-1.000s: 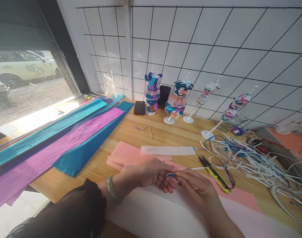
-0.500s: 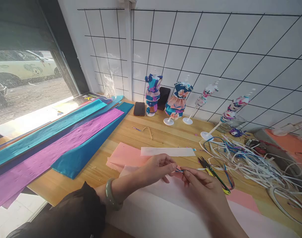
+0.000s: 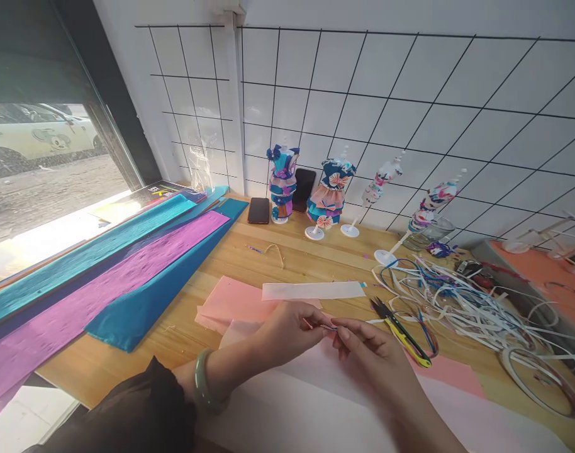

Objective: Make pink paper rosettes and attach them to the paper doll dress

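My left hand point(image 3: 287, 333) and my right hand point(image 3: 370, 349) meet fingertip to fingertip over the pale paper. Pinched between them is a small thin strip point(image 3: 329, 327), dark and whitish; the fingers cover most of it. Beneath the hands spreads a large pale pink-white sheet point(image 3: 287, 402), with folded salmon-pink paper point(image 3: 231, 302) behind it. A long white paper strip point(image 3: 311, 290) lies just past my fingers. To the right of my right hand rest yellow-handled thread snips point(image 3: 403, 333), blades pointing away from me.
Several small dress-form figures, such as one in ruffles point(image 3: 326, 192), stand along the wall beside a phone point(image 3: 258, 211). Tangled white strips point(image 3: 467, 308) cover the right side. Purple crepe paper point(image 3: 141, 270) and blue crepe paper point(image 3: 127, 327) lie at left. An orange-lined box point(image 3: 537, 270) sits far right.
My left fingertips have closed in on the thin strip, so both hands now pinch it. The whole view has shifted slightly.
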Motion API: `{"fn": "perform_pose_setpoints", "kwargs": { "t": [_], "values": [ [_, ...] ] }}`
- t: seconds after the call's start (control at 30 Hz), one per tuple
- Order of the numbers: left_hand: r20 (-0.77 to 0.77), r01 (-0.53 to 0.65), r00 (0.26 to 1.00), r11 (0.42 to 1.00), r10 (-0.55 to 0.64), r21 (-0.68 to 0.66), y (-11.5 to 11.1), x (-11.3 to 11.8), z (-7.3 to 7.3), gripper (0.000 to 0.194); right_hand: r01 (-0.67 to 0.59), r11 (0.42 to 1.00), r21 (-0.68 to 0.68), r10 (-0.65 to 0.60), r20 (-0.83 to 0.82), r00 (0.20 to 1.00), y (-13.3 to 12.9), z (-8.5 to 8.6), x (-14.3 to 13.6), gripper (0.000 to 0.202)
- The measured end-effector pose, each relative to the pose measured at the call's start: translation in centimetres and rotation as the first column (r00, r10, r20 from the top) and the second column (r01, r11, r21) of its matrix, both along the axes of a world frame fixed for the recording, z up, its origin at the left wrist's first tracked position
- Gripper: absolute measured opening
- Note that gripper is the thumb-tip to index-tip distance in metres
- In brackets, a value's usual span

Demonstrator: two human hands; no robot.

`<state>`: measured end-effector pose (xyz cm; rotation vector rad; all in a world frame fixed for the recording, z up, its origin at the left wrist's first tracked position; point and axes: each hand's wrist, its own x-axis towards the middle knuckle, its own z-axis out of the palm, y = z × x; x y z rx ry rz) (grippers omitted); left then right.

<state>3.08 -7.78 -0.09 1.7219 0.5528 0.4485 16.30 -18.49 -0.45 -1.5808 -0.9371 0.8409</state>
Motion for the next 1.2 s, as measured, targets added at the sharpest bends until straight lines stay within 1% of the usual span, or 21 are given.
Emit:
{"fn": "perform_pose_setpoints", "kwargs": {
  "t": [0.17, 0.33, 0.43, 0.5, 0.6, 0.67, 0.73, 0.77, 0.83, 0.9, 0.97, 1.03, 1.07, 1.13, 1.2],
  "values": [
    [-0.007, 0.030, 1.000, 0.997, -0.029, 0.074, -0.1, -0.1, 0.2, 0.021, -0.018, 1.000, 0.003, 0.018, 0.034, 0.999, 0.1, -0.4, 0.0, 0.031],
    [-0.013, -0.013, 1.000, 0.999, 0.014, 0.051, -0.4, -0.3, 0.3, 0.019, -0.029, 0.999, -0.019, 0.032, 0.166, 0.986, -0.1, -0.3, 0.0, 0.029],
    [-0.041, -0.022, 0.999, 1.000, 0.023, 0.021, -0.4, -0.3, 0.3, 0.018, -0.038, 0.999, -0.029, 0.043, 0.204, 0.978, -0.2, -0.3, 0.0, 0.028],
    [-0.045, -0.021, 0.999, 1.000, 0.020, -0.012, -0.4, -0.2, 0.3, 0.017, -0.013, 0.999, -0.037, 0.020, 0.183, 0.983, -0.1, -0.4, 0.0, 0.027],
    [0.004, 0.004, 1.000, 0.993, -0.003, -0.119, -0.3, -0.1, 0.0, 0.017, 0.008, 0.999, -0.044, -0.004, 0.093, 0.996, 0.0, -0.6, 0.1, 0.027],
    [0.041, 0.010, 0.999, 0.980, -0.001, -0.200, -0.2, 0.0, -0.3, 0.017, -0.007, 0.999, -0.041, 0.010, 0.052, 0.999, 0.1, -0.7, 0.3, 0.028],
    [0.065, -0.012, 0.997, 0.971, 0.028, -0.237, 0.0, 0.1, -0.5, 0.016, -0.046, 0.998, -0.040, 0.048, 0.046, 0.998, 0.2, -0.8, 0.5, 0.029],
    [0.074, -0.021, 0.997, 0.971, 0.039, -0.236, 0.0, 0.2, -0.5, 0.015, -0.065, 0.997, -0.039, 0.067, 0.049, 0.997, 0.2, -0.8, 0.7, 0.031],
    [0.073, -0.027, 0.996, 0.981, 0.042, -0.194, 0.1, 0.2, -0.3, 0.013, -0.088, 0.996, -0.034, 0.089, 0.049, 0.995, 0.2, -0.9, 0.9, 0.033],
    [0.058, -0.026, 0.998, 0.991, 0.033, -0.128, 0.0, 0.2, -0.1, 0.012, -0.086, 0.996, -0.022, 0.087, 0.049, 0.995, 0.1, -1.0, 1.1, 0.031],
    [0.053, -0.023, 0.998, 0.995, 0.028, -0.095, 0.0, 0.1, 0.0, 0.013, -0.071, 0.997, -0.010, 0.072, 0.052, 0.996, 0.1, -0.9, 1.1, 0.029],
    [0.053, -0.017, 0.998, 0.994, 0.023, -0.108, 0.0, 0.1, -0.2, 0.017, -0.051, 0.999, 0.003, 0.051, 0.059, 0.997, 0.1, -0.9, 1.2, 0.029],
    [0.052, -0.013, 0.998, 0.992, 0.020, -0.127, 0.1, 0.2, -0.4, 0.022, -0.042, 0.999, 0.011, 0.041, 0.065, 0.997, 0.1, -0.9, 1.2, 0.030],
    [0.053, -0.013, 0.998, 0.987, 0.022, -0.162, 0.3, 0.2, -0.9, 0.040, -0.024, 0.999, 0.023, 0.022, 0.090, 0.996, 0.1, -0.9, 1.1, 0.031],
    [0.063, -0.012, 0.998, 0.981, 0.025, -0.191, 0.5, 0.2, -1.4, 0.049, -0.009, 0.999, 0.033, 0.005, 0.120, 0.993, 0.1, -0.9, 0.9, 0.029]
  ]
}}
